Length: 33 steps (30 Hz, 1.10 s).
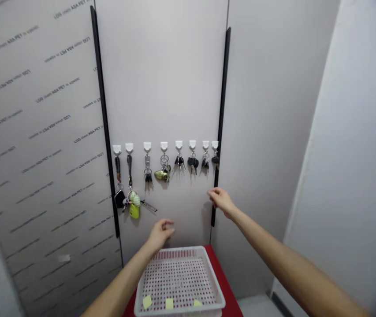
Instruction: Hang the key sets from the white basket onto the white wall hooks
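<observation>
My left hand (161,233) hovers just above the back rim of a white plastic basket (219,290). Its fingers are bent but apart, with nothing between them. My right hand (221,200) is raised before the right black strip, below the rightmost bunch of keys (215,160). Those fingers are curled together and no object shows in them. Several key bunches hang in a row from white hooks (179,145), among them one with a gold fob (161,175). At the left hang a strap with a black fob (119,199) and another with a yellow-green tag (134,211).
The basket stands on a red surface (222,277) against the panel (164,88). Small pale yellow pieces (169,303) lie along its near side. Long black strips (103,110) edge the panel. A printed panel is at left, a white wall (353,154) at right.
</observation>
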Available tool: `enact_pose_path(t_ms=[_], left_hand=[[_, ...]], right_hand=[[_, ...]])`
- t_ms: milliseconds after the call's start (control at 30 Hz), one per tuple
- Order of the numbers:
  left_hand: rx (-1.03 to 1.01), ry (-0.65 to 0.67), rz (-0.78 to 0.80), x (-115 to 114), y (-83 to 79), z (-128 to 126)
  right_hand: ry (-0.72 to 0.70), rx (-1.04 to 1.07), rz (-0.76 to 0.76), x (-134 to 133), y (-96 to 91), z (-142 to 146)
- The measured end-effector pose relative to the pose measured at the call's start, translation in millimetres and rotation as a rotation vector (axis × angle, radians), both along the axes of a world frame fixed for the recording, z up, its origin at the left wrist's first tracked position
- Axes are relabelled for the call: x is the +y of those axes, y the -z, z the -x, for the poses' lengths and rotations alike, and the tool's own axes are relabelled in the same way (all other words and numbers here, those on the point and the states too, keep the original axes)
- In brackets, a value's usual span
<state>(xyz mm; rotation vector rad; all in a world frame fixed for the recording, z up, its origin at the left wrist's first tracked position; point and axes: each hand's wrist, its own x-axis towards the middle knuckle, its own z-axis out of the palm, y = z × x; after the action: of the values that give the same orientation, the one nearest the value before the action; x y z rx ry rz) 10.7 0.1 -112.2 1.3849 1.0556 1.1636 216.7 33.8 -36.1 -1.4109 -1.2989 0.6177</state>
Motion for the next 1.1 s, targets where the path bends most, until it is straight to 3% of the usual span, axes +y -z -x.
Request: enact_pose_path(t_ms=[67, 133, 300, 433, 667, 800, 867, 1000, 1100], left_hand=[[-0.051, -0.106, -0.087, -1.9, -13.9, 1.8], [-0.11, -0.181, -0.205, -9.6, -34.9, 3.4], [-0.238, -0.14, -0.521, -44.2, -99.8, 7.2], [-0.266, -0.079, -0.596, -58.3, -128.0, 9.7], [-0.246, -0.045, -0.569, -56.2, -134.9, 8.3], [-0.164, -0.124, -0.571, -49.1, -128.0, 19.1], [-0.105, -0.306, -0.584, -37.9, -120.1, 33.9], [0.041, -0.914, -0.566, -3.1, -106.4, 72.8], [0.233, -1.064, -0.436, 23.0, -101.7, 91.6]], right_hand=[[-0.24, -0.044, 0.111, -16.5, 21.6, 19.6], [-0.432, -0.059, 0.103, -33.7, 25.0, 39.8], [-0.556, 0.103, -0.382, -67.5, -24.2, 74.5], [-0.621, 0.173, -0.498, -75.6, -50.1, 85.5], [-0.631, 0.189, -0.468, -75.7, -54.0, 95.6], [-0.629, 0.165, -0.42, -74.8, -50.0, 106.1], [-0.632, 0.113, -0.33, -68.9, -44.4, 114.2], [-0.495, 0.019, -0.271, -42.0, -40.7, 136.0], [-0.339, -0.061, -0.347, -16.6, -51.0, 158.2]])
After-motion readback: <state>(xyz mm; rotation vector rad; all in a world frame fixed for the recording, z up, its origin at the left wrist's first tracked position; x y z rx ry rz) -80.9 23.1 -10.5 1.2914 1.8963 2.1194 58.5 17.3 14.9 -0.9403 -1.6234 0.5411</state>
